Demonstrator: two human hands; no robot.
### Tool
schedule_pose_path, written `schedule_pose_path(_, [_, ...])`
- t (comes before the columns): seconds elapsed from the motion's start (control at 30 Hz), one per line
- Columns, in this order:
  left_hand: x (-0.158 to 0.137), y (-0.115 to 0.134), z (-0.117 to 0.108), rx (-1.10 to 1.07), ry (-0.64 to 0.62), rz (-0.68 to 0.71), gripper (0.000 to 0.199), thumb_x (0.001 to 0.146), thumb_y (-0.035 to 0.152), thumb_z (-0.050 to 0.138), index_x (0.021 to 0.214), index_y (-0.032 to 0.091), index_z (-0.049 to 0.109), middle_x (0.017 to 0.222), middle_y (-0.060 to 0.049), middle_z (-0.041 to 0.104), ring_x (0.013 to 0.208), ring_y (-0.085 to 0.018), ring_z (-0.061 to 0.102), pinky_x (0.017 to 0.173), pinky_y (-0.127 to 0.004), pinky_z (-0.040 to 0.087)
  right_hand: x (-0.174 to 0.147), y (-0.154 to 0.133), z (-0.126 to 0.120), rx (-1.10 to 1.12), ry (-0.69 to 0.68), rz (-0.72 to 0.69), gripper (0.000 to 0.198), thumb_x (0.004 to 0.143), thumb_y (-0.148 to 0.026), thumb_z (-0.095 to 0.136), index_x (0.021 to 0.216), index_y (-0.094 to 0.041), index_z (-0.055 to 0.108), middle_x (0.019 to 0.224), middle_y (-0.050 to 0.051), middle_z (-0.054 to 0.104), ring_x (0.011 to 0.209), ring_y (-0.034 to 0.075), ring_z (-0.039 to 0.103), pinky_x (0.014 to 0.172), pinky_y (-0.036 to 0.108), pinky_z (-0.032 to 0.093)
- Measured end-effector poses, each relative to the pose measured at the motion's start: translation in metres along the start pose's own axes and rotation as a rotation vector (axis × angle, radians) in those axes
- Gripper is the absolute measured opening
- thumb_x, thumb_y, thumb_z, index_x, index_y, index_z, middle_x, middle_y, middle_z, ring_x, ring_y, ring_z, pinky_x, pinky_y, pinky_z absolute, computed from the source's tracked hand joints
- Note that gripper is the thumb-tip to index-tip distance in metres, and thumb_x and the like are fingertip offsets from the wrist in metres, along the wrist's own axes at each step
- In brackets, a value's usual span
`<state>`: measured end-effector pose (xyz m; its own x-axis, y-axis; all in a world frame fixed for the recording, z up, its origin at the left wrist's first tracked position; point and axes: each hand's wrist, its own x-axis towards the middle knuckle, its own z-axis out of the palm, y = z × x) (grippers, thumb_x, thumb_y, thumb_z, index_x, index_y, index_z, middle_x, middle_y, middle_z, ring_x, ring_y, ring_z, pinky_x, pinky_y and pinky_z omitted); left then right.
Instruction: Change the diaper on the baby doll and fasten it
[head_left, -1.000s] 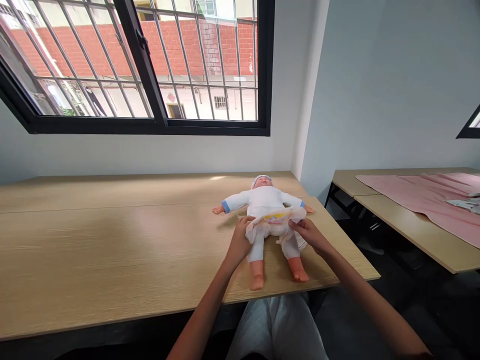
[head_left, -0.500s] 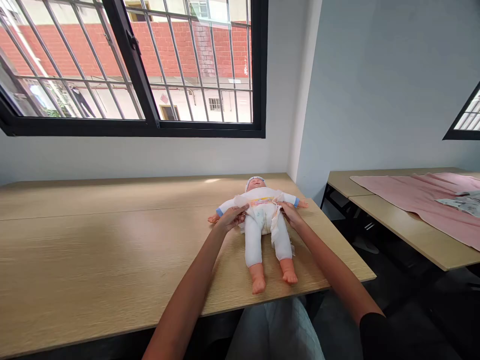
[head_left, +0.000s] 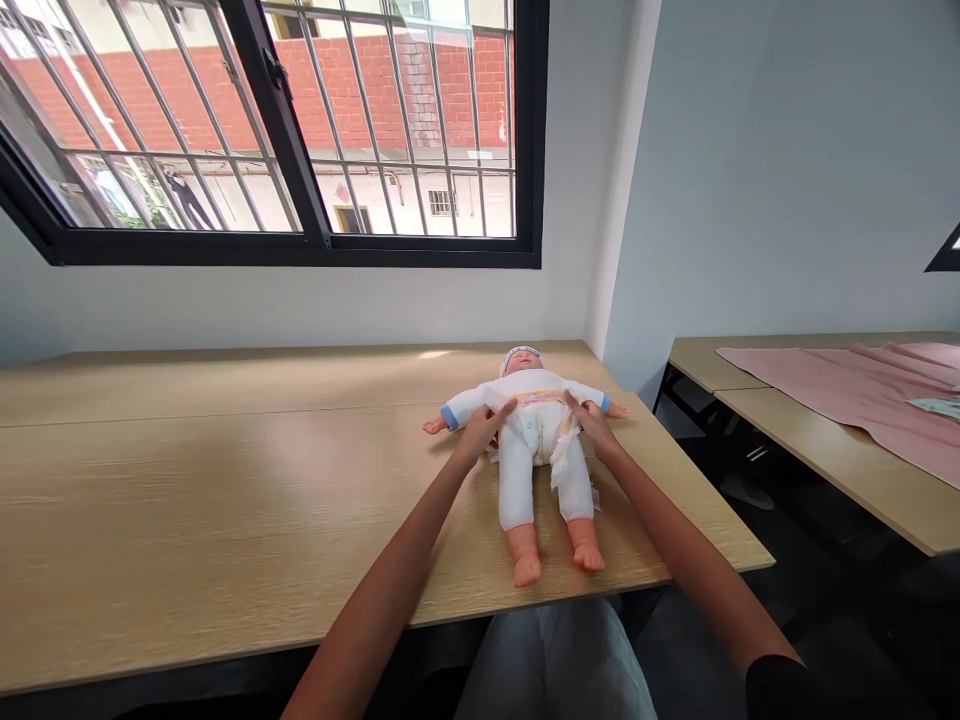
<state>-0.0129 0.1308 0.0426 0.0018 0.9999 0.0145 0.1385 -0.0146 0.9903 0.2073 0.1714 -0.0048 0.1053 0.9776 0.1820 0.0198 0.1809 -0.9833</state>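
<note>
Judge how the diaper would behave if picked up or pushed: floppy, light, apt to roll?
The diaper is probably floppy: its side edge crumples over the thigh of the doll. It is likely light too, as that edge looks thin. Rolling seems unlikely, since it lies spread across the doll's hips.

The person's forearms point(head_left: 390, 565) reach forward, converging. The left hand point(head_left: 482, 431) and right hand point(head_left: 595, 424) sit apart; their fingers point(head_left: 507, 409) angle inward.
</note>
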Motion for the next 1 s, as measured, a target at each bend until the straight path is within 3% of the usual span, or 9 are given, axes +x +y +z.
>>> schedule_pose_path(0.1, [0.007, -0.008, -0.003, -0.07, -0.057, -0.046, 0.032, 0.075, 0.041, 0.068, 0.075, 0.012, 0.055, 0.057, 0.004, 0.051, 0.05, -0.007, 0.049, 0.05, -0.019, 0.038, 0.002, 0.005, 0.001, 0.001, 0.104, 0.037, 0.039, 0.06, -0.049, 0.071, 0.078, -0.019, 0.054, 0.079, 0.002, 0.064, 0.078, 0.019, 0.06, 0.071, 0.028, 0.048])
schedule_pose_path(0.23, [0.024, -0.023, -0.02, -0.282, -0.202, -0.17, 0.025, 0.067, 0.029, 0.076, 0.077, 0.013, 0.059, 0.063, 0.0, 0.059, 0.055, -0.01, 0.055, 0.054, -0.022, 0.048, 0.006, 0.014, -0.002, 0.121, 0.12, 0.068, 0.026, 0.061, -0.034, 0.067, 0.079, -0.019, 0.055, 0.08, 0.001, 0.066, 0.078, 0.017, 0.061, 0.072, 0.028, 0.049])
schedule_pose_path(0.4, [0.035, -0.038, -0.033, -0.359, -0.296, -0.217, 0.023, 0.069, 0.026, 0.077, 0.08, 0.011, 0.062, 0.068, -0.004, 0.063, 0.063, -0.013, 0.061, 0.063, -0.025, 0.055, 0.007, 0.02, -0.002, 0.217, 0.087, 0.08, 0.021, 0.062, -0.028, 0.066, 0.079, -0.02, 0.057, 0.078, 0.002, 0.068, 0.078, 0.019, 0.063, 0.07, 0.028, 0.051])
schedule_pose_path(0.6, [0.042, -0.052, -0.034, -0.432, -0.295, -0.212, 0.02, 0.072, 0.024, 0.075, 0.084, 0.013, 0.062, 0.074, -0.004, 0.064, 0.065, -0.012, 0.062, 0.07, -0.026, 0.055, 0.01, 0.029, -0.002, 0.159, 0.08, 0.125, 0.016, 0.066, -0.024, 0.062, 0.081, -0.019, 0.059, 0.076, 0.002, 0.068, 0.076, 0.019, 0.064, 0.07, 0.03, 0.053])
schedule_pose_path(0.73, [0.045, -0.054, -0.037, -0.409, -0.205, -0.209, 0.017, 0.076, 0.023, 0.07, 0.085, 0.014, 0.061, 0.073, -0.003, 0.063, 0.066, -0.013, 0.062, 0.075, -0.03, 0.055, 0.014, 0.032, -0.007, 0.113, 0.06, 0.138, 0.02, 0.065, -0.019, 0.059, 0.085, -0.017, 0.061, 0.082, 0.004, 0.069, 0.076, 0.018, 0.064, 0.071, 0.029, 0.053])
schedule_pose_path(0.87, [0.044, -0.048, -0.037, -0.294, -0.009, -0.157, 0.01, 0.082, 0.025, 0.06, 0.083, 0.014, 0.06, 0.073, -0.004, 0.062, 0.067, -0.016, 0.061, 0.074, -0.035, 0.054, 0.019, 0.028, -0.019, 0.029, 0.073, 0.146, 0.018, 0.07, -0.021, 0.056, 0.087, -0.017, 0.061, 0.085, 0.006, 0.069, 0.073, 0.017, 0.064, 0.067, 0.028, 0.053])
schedule_pose_path(1.0, [0.029, -0.025, -0.025, -0.107, 0.276, 0.057, 0.009, 0.084, 0.026, 0.055, 0.086, 0.018, 0.058, 0.089, -0.005, 0.062, 0.095, -0.023, 0.058, 0.091, -0.041, 0.046, 0.021, 0.015, -0.039, -0.048, 0.025, 0.155, 0.014, 0.071, -0.025, 0.06, 0.081, -0.015, 0.063, 0.079, 0.006, 0.068, 0.066, 0.016, 0.061, 0.065, 0.03, 0.051])
